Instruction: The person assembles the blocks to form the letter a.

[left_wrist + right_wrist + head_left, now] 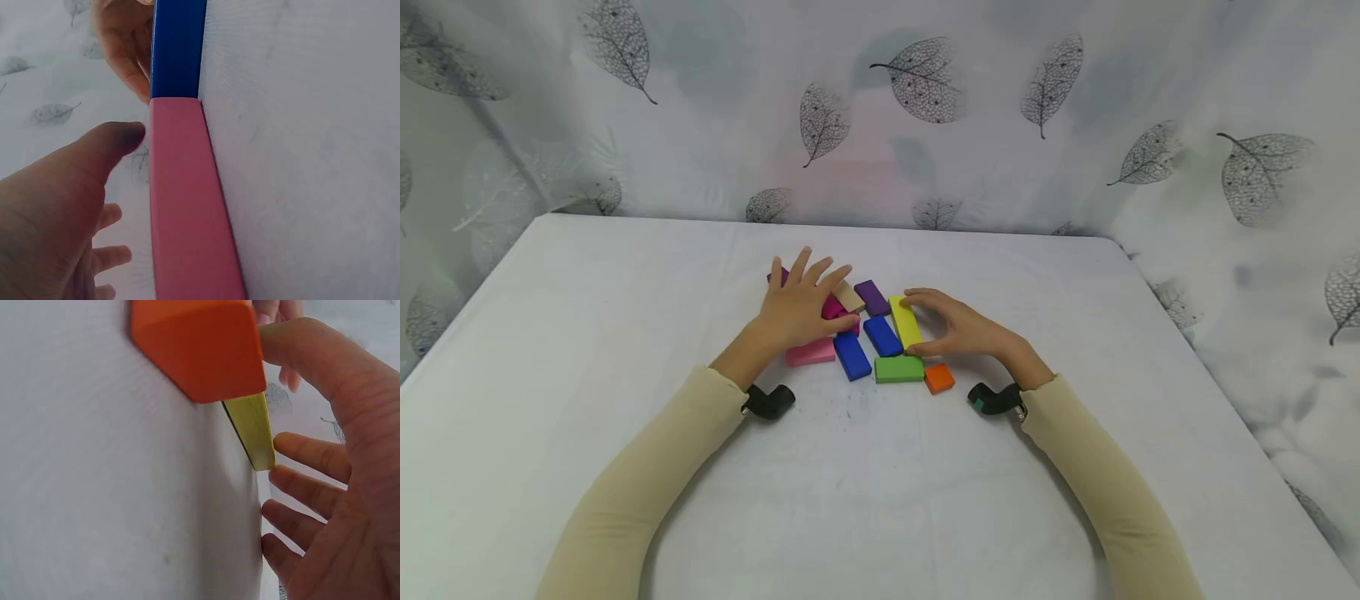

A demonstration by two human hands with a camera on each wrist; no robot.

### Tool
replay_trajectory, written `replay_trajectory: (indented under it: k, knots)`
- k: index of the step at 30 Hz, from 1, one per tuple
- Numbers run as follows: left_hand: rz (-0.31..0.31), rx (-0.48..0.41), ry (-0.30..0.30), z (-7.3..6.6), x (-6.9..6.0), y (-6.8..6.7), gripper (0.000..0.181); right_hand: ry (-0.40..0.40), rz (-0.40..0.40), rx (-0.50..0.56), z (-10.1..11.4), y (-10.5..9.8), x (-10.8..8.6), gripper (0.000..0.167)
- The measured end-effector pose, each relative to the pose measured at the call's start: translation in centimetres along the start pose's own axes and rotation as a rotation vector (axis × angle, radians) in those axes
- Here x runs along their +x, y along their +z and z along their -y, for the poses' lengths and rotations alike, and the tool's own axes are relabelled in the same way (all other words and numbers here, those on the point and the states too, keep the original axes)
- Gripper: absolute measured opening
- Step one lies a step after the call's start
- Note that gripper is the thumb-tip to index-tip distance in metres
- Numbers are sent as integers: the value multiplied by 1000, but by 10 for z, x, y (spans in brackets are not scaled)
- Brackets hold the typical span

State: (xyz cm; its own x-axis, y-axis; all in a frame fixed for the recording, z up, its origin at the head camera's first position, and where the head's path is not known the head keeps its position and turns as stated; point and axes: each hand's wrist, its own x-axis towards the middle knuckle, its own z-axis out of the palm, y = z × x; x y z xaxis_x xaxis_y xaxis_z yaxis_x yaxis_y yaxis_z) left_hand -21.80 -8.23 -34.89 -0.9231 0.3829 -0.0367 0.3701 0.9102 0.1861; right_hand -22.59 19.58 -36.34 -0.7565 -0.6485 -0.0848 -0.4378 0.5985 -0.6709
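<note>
Several coloured blocks lie close together mid-table in the head view. The left hand (797, 312) is spread, palm down, over the magenta blocks (832, 307) at the group's left; its thumb tip is by the blue block (852, 357). In the left wrist view, its thumb is beside the pink block (187, 200). The right hand (962, 327) spans the yellow block (905, 323), with fingers at the far end and thumb at the near end. In the right wrist view, fingertips touch the yellow block (255, 434), while the orange block (200, 353) partly hides it.
A second blue block (882, 336), a purple block (872, 297) and a natural wood block (848, 296) lie within the group. The green block (898, 369) is at its near side. The white table (880, 500) meets a leaf-patterned cloth (880, 108) behind.
</note>
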Motion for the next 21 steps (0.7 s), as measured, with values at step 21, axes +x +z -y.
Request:
replay_trajectory:
  k: [21]
  knots:
    - [54,-322,348,10,30,7,43,-73,-51,89,-15,6,-1,70]
